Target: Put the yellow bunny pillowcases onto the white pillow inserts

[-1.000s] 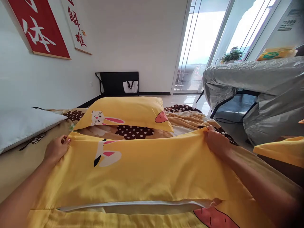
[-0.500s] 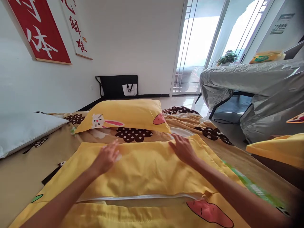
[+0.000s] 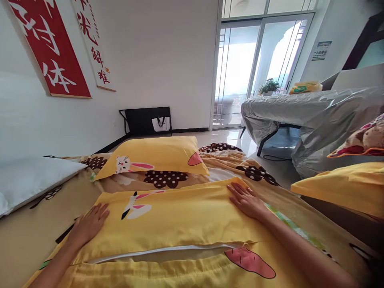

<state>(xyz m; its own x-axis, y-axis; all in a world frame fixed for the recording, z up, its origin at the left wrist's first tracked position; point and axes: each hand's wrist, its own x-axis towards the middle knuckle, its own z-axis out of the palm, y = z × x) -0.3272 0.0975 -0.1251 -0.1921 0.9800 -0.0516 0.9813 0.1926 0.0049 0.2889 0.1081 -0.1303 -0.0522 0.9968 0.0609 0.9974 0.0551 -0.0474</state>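
Observation:
A yellow pillowcase (image 3: 180, 220) printed with a rabbit and a carrot lies spread out in front of me. Across its near part runs a slit-like opening with a white edge (image 3: 162, 252). My left hand (image 3: 91, 220) rests on the left side of the pillowcase, fingers stretched out. On the far right corner area lies my right hand (image 3: 246, 199), flat with fingers extended. Neither hand grips the cloth. Just beyond the pillowcase sits a plump yellow pillow (image 3: 162, 154) with a rabbit face on it.
A tan blanket with brown dotted flowers (image 3: 166, 179) lies underneath. To the left is a white pillow (image 3: 33, 178). Folded yellow fabric (image 3: 345, 190) is at the right, below a patterned bundle (image 3: 366, 138). Farther off stands a table under silvery plastic (image 3: 279, 108).
My hands have moved apart, left hand to the left side and right hand toward the right corner. The pillowcase's far part looks smoother, with the rabbit print now showing. The view has tilted up.

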